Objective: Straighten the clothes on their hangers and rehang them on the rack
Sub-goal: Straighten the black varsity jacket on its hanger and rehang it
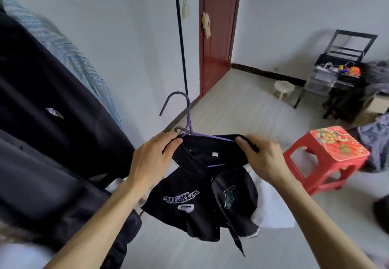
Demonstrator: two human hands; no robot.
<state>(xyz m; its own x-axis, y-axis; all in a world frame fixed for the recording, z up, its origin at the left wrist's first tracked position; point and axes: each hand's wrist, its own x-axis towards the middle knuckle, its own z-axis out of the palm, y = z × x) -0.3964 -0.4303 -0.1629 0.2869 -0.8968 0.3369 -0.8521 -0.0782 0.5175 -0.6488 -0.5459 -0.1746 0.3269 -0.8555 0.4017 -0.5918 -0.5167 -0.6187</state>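
A small black jacket [197, 203] with white sleeves and embroidered patches hangs on a purple hanger [188, 113] in front of me. My left hand [153, 159] pinches the jacket's left shoulder at the hanger's neck. At the other shoulder my right hand [261, 159] grips the collar cloth over the hanger's arm. The hanger's hook points up and left, free of the rack. The rack's black upright pole [180, 31] stands just behind the hook.
Dark garments [52, 121] and a blue striped shirt [69, 58] hang at the left. A red plastic stool [328, 155] stands on the floor at the right, a small white stool [284, 88] and a cluttered black table [345, 79] beyond. A brown door [219, 33] is behind.
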